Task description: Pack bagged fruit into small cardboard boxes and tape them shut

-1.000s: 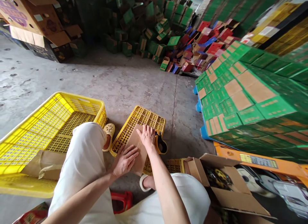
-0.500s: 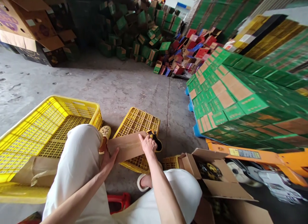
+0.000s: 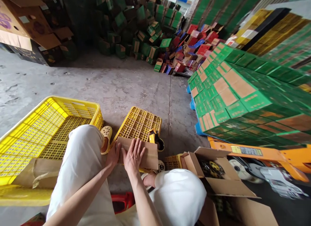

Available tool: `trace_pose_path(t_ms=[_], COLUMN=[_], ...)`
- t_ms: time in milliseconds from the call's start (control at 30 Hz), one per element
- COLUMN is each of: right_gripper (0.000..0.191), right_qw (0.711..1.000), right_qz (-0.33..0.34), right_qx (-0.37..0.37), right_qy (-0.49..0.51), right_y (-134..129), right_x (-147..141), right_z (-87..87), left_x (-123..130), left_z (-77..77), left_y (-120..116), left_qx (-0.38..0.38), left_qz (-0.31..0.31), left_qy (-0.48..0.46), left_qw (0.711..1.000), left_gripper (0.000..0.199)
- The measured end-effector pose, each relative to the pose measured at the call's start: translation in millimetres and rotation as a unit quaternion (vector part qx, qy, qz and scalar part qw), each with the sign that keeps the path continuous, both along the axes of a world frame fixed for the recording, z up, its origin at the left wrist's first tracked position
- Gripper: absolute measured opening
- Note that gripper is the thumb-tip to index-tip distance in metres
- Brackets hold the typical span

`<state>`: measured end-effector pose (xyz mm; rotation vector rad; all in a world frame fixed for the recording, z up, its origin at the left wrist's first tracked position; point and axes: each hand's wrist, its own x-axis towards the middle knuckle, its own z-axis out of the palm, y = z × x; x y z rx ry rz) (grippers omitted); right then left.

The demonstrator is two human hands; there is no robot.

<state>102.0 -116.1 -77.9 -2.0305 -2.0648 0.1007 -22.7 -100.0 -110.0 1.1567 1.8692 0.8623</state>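
A brown cardboard box [image 3: 149, 156] lies across the near part of an upturned yellow crate [image 3: 139, 122], between my knees. My left hand [image 3: 113, 156] is at the box's left end, thumb up against its edge, the other fingers mostly hidden. Flat on the top of the box rests my right hand [image 3: 133, 154], its fingers slightly spread. A black and yellow tape dispenser [image 3: 155, 139] stands on the crate just beyond the box's right end, touched by neither hand.
A large yellow crate [image 3: 55, 101] with cardboard inside is at the left. Right of my knee are open cartons [image 3: 229, 187] and an orange pallet jack [image 3: 218, 145]. Stacked green boxes [image 3: 243, 99] stand on a blue pallet at the right. Loose boxes [image 3: 145, 48] are piled behind.
My right hand has moved left from beside the tape dispenser onto the middle of the box. The box has turned, its right end now lower and nearer to me.
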Motion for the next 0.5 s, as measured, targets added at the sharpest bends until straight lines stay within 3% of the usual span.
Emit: trace_pose_path(t_ms=[133,300,500], right_gripper=[0.07,0.061,0.067], right_qw=[1.0,1.0,0.996], right_qz=[0.004,-0.004,-0.063], right_qx=[-0.006,-0.009,0.028], right_qy=[0.019,-0.019,-0.053], right_y=[6,7,-1], right_x=[-14,27,77], right_z=[0.6,-1.0,-3.8], left_x=[-3,-6,-7], left_z=[2.6,6.1,8.0], left_y=[0,-3,-6], left_qx=[0.004,0.011,0.027], left_qz=[-0.008,-0.017,-0.017], left_qy=[-0.014,-0.024,-0.032], left_qw=[1.0,1.0,0.999], left_gripper=[0.05,0.053,0.048])
